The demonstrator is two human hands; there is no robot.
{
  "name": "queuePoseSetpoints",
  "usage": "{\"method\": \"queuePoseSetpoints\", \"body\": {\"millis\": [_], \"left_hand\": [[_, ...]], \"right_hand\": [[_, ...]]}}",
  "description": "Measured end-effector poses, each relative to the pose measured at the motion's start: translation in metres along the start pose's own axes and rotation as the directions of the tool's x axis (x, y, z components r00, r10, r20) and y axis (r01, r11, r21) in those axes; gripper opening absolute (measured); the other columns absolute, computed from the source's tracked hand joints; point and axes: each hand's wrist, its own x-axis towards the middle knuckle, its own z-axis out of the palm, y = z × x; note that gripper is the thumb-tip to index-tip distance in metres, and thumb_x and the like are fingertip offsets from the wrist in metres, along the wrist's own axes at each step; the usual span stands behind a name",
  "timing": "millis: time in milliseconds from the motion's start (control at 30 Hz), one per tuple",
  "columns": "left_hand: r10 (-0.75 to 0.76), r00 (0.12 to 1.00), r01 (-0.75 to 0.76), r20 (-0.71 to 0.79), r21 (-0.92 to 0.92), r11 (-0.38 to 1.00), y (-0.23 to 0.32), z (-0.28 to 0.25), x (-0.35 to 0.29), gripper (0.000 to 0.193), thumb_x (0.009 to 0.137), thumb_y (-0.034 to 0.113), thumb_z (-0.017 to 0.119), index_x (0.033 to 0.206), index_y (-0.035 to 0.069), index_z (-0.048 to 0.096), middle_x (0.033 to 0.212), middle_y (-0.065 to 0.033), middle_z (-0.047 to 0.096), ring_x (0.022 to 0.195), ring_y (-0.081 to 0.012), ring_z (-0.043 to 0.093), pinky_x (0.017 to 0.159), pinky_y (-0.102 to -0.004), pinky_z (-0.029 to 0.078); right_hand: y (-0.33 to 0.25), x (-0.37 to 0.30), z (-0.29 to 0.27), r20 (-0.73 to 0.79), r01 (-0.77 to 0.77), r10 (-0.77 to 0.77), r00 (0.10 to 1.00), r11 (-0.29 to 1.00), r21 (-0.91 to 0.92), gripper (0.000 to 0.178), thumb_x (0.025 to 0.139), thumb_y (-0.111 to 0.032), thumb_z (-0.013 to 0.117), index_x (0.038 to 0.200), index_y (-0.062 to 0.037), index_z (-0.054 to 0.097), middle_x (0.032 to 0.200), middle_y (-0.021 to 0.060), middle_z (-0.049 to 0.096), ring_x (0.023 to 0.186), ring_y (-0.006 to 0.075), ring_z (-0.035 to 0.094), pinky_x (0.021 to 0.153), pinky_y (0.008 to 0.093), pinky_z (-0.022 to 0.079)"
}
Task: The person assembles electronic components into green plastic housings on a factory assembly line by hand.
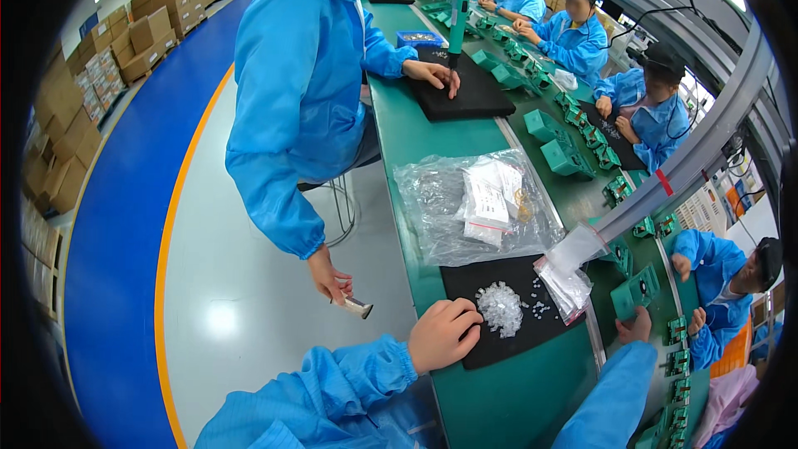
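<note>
My left hand [446,335] rests at the left edge of a black foam mat [489,357], its fingers curled and closed. What they hold, if anything, is hidden. Just beside those fingertips lies a heap of small clear-white plastic pieces [500,309], with several loose ones scattered to its right. Farther right, my right hand [637,325] grips the near end of a green plastic housing [635,291] with a dark opening in it. Small zip bags [568,283] lie across the mat's right edge, between my hands and a little beyond them.
A large clear plastic bag [432,208] with labelled packets covers the green bench [490,395] beyond the mat. Rows of green parts [677,362] line the right side. A co-worker [287,108] stands ahead left, holding a small object. A grey metal post [665,179] slants overhead at right.
</note>
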Motion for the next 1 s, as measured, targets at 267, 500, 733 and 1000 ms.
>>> {"method": "queuePoseSetpoints", "body": {"millis": [267, 500, 733, 1000], "left_hand": [[0.01, 1.0, -0.01, -0.029, 0.002, 1.0, 0.002, 0.0, -0.007, 0.012, 0.07, 0.007, 0.06, 0.082, 0.008, 0.059, 0.089, -0.0041, 0.055, 0.076, -0.0234, 0.053, 0.069, -0.0327, 0.042], [-0.052, 0.976, 0.085, -0.211, 0.151, 0.985, -0.022, -0.057, -0.021, 0.026, 0.063, 0.001, 0.055, 0.088, 0.008, 0.058, 0.097, -0.0076, 0.055, 0.091, -0.0276, 0.051, 0.079, -0.037, 0.038], [-0.005, 0.997, -0.032, 0.078, 0.467, 0.884, -0.073, -0.124, -0.045, 0.033, 0.061, 0.0, 0.056, 0.093, 0.008, 0.058, 0.101, -0.0065, 0.056, 0.093, -0.0291, 0.048, 0.084, -0.036, 0.037], [0.001, 0.849, -0.337, 0.528, 0.541, 0.771, -0.106, -0.108, -0.067, 0.026, 0.065, 0.014, 0.068, 0.09, 0.015, 0.062, 0.092, 0.0034, 0.06, 0.083, -0.021, 0.051, 0.074, -0.0327, 0.041]], "right_hand": [[0.01, -0.044, -0.036, -0.159, -0.056, 0.067, 0.985, 0.996, 0.072, 0.029, 0.074, -0.025, 0.049, 0.1, -0.014, 0.052, 0.082, 0.006, 0.054, 0.06, 0.0171, 0.051, 0.045, 0.0253, 0.042], [0.041, -0.132, -0.121, 0.196, 0.397, -0.358, 0.913, 0.888, -0.23, 0.031, 0.065, -0.012, 0.04, 0.087, -0.0014, 0.059, 0.072, 0.0045, 0.056, 0.058, 0.0143, 0.051, 0.05, 0.024, 0.041], [0.079, -0.225, -0.178, 0.246, 0.498, -0.434, 0.867, 0.779, -0.381, 0.028, 0.064, -0.006, 0.039, 0.076, 0.007, 0.061, 0.069, 0.009, 0.059, 0.064, 0.0143, 0.054, 0.059, 0.0233, 0.041], [0.095, -0.257, -0.183, 0.318, 0.48, -0.404, 0.858, 0.851, -0.213, 0.029, 0.062, -0.004, 0.037, 0.075, 0.0087, 0.06, 0.069, 0.0115, 0.059, 0.066, 0.0175, 0.055, 0.062, 0.0256, 0.043]]}}
